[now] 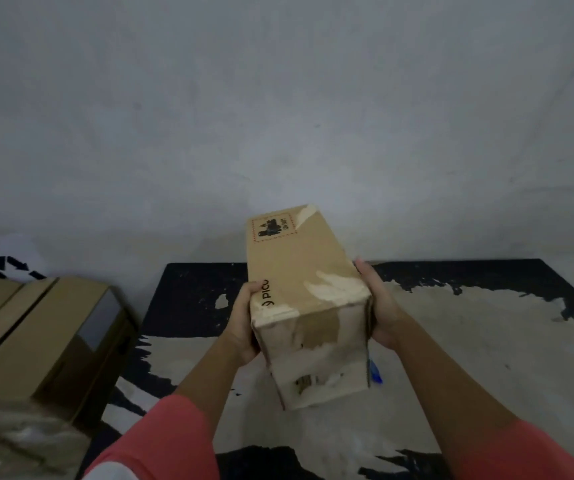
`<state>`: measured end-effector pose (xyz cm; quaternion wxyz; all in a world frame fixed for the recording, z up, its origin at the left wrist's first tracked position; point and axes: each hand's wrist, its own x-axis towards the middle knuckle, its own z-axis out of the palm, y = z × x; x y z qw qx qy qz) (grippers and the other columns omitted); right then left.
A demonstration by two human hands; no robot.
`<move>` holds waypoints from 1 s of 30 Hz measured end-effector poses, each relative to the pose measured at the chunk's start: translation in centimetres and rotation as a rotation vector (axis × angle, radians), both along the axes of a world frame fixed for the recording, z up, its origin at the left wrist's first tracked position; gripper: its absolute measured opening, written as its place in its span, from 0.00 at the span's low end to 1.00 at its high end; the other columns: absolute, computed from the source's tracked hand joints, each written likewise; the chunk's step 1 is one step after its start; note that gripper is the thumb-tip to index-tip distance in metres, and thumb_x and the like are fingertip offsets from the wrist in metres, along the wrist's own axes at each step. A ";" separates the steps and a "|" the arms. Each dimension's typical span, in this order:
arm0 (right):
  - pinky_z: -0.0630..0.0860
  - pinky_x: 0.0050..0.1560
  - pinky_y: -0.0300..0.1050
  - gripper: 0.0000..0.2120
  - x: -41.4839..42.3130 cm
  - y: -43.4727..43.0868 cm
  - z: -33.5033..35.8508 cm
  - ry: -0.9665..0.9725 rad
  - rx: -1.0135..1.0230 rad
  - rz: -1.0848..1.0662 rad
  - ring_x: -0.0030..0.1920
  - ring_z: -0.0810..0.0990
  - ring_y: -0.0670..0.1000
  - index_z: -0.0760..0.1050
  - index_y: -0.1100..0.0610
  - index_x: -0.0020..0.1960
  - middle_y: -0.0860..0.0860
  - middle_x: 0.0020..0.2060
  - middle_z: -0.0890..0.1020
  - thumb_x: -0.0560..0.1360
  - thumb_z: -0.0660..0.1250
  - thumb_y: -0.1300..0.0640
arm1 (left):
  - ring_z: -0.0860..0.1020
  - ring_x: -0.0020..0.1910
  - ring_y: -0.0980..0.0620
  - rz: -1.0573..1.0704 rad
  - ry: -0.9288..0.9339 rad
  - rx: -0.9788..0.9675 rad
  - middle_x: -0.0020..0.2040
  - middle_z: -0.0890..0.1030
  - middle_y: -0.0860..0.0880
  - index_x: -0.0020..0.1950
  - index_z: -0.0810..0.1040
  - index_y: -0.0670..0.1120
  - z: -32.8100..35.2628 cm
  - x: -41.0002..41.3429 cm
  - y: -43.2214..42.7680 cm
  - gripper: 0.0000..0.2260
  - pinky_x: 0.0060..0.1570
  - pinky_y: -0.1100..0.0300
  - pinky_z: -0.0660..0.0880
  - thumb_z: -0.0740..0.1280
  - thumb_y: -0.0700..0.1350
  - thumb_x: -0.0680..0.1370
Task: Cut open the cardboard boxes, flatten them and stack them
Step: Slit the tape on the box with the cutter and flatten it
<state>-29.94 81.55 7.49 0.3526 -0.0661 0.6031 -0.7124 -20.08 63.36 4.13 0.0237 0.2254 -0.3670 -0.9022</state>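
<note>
Cardboard box (306, 289) held above mid tabletop (469, 341), closed, full shape | left hand (244, 323) grips its left side, right hand (379, 306) its right | blue item (376, 373), maybe a cutter, lies under it | bigger boxes (36, 334) left, whole | progress: early; no flat stack visible; cutting, flattening, stacking remain

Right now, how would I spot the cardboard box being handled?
Start at the worn black and tan work surface below the grey wall. Above its middle, the left hand and right hand grip a long, narrow brown cardboard box by its sides. Unlike the larger brown boxes at the left, it bears black PICO lettering, a red dashed label and pale torn patches.
</note>
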 end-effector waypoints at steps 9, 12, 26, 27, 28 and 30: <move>0.62 0.69 0.41 0.38 1.8 -5.4 0.3 0.531 0.324 0.185 0.68 0.66 0.43 0.60 0.48 0.75 0.42 0.69 0.65 0.70 0.68 0.38 | 0.78 0.55 0.39 0.137 -0.001 0.350 0.60 0.79 0.41 0.67 0.75 0.45 -7.1 2.8 -3.1 0.41 0.56 0.42 0.75 0.81 0.48 0.54; 0.56 0.74 0.56 0.46 2.8 -7.8 -0.9 0.672 0.569 0.254 0.76 0.56 0.52 0.58 0.37 0.74 0.49 0.76 0.57 0.60 0.66 0.23 | 0.77 0.56 0.36 0.099 -0.063 0.401 0.64 0.77 0.38 0.67 0.76 0.44 -8.0 4.8 -4.5 0.34 0.55 0.38 0.75 0.77 0.49 0.62; 0.47 0.72 0.61 0.38 6.9 -12.5 -5.8 1.131 0.997 0.595 0.76 0.44 0.56 0.52 0.46 0.76 0.50 0.78 0.47 0.72 0.55 0.28 | 0.78 0.41 0.43 0.221 -0.561 -0.236 0.40 0.81 0.42 0.52 0.80 0.40 -7.3 7.6 -6.9 0.17 0.37 0.54 0.73 0.59 0.52 0.82; 0.46 0.72 0.60 0.38 7.0 -12.5 -6.0 1.117 0.988 0.618 0.76 0.42 0.56 0.51 0.46 0.76 0.49 0.78 0.46 0.73 0.55 0.29 | 0.78 0.42 0.43 0.238 -0.497 -0.163 0.41 0.82 0.41 0.52 0.80 0.40 -6.8 7.5 -7.3 0.19 0.39 0.53 0.74 0.58 0.55 0.82; 0.45 0.72 0.60 0.38 7.0 -12.5 -6.1 1.117 0.987 0.640 0.77 0.41 0.56 0.51 0.46 0.76 0.49 0.78 0.45 0.73 0.55 0.29 | 0.79 0.44 0.42 0.238 -0.433 -0.102 0.42 0.83 0.39 0.54 0.79 0.40 -6.3 7.3 -7.8 0.23 0.41 0.51 0.75 0.56 0.58 0.82; 0.47 0.72 0.58 0.37 6.8 -12.3 -6.4 1.172 0.989 0.662 0.77 0.42 0.56 0.50 0.46 0.77 0.49 0.78 0.45 0.74 0.54 0.30 | 0.80 0.50 0.40 0.212 -0.373 -0.168 0.50 0.83 0.38 0.58 0.79 0.42 -5.7 6.5 -8.9 0.25 0.50 0.49 0.77 0.55 0.61 0.81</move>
